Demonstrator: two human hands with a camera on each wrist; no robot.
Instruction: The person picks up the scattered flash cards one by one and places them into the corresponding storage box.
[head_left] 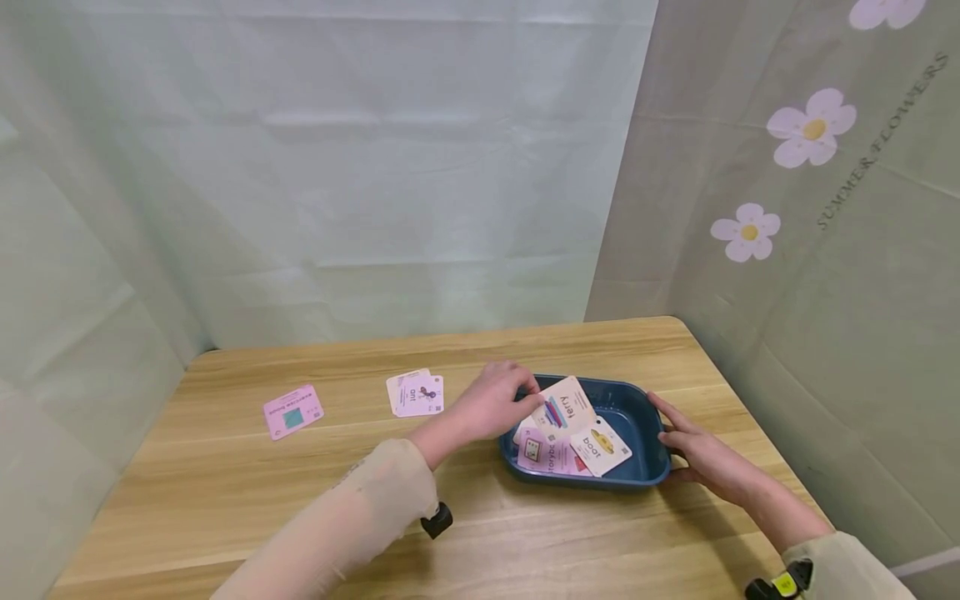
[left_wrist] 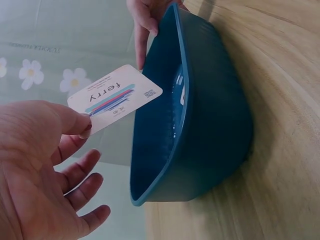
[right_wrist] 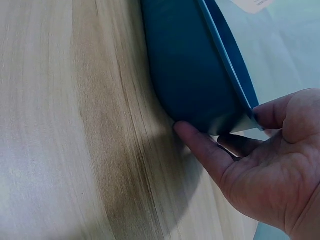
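My left hand (head_left: 498, 404) pinches a pale card (left_wrist: 112, 97) printed "ferry" between thumb and finger, its other fingers loosely spread. The card hangs tilted over the left part of a dark blue plastic tub (left_wrist: 215, 100). Inside the tub lie a card reading "boat" (head_left: 602, 447), with a yellow boat picture, and a pink card (head_left: 547, 454) partly covered by it and by the ferry card. At the tub's right end my right hand (head_left: 708, 462) holds on, thumb at the rim and fingers (right_wrist: 200, 145) against the outer wall.
The wooden table (head_left: 225, 500) carries a pink card (head_left: 293, 412) at the left. Nearer the tub lies a small overlapping pile of cards, with an "ant" card (head_left: 420, 394) on top. Pale cloth curtains (head_left: 375, 183) stand behind the table and at both sides.
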